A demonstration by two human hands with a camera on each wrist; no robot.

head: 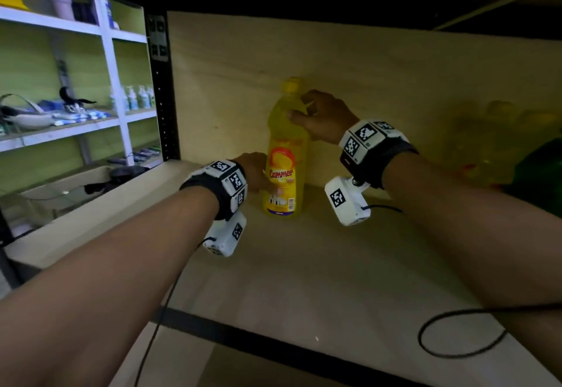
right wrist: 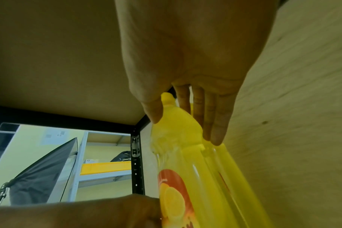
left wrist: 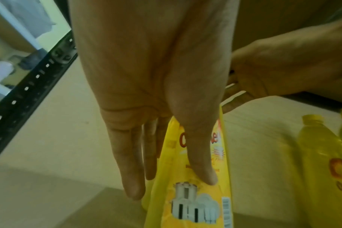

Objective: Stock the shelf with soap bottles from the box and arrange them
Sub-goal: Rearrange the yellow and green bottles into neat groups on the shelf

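Observation:
A yellow soap bottle with a yellow-orange label stands upright on the wooden shelf board, close to the back panel. My left hand holds its lower part, with the thumb on the label and the fingers round the left side. The left wrist view shows that left hand with its thumb pressed on the bottle. My right hand grips the shoulder just under the cap. From the right wrist, the right hand straddles the bottle, thumb on one side, fingers on the other. A second yellow bottle shape stands right behind.
More yellow bottles stand further right along the back panel, blurry in the head view, beside something green. A black upright post bounds the shelf on the left. Another board hangs close overhead. A black cable loops on the front right.

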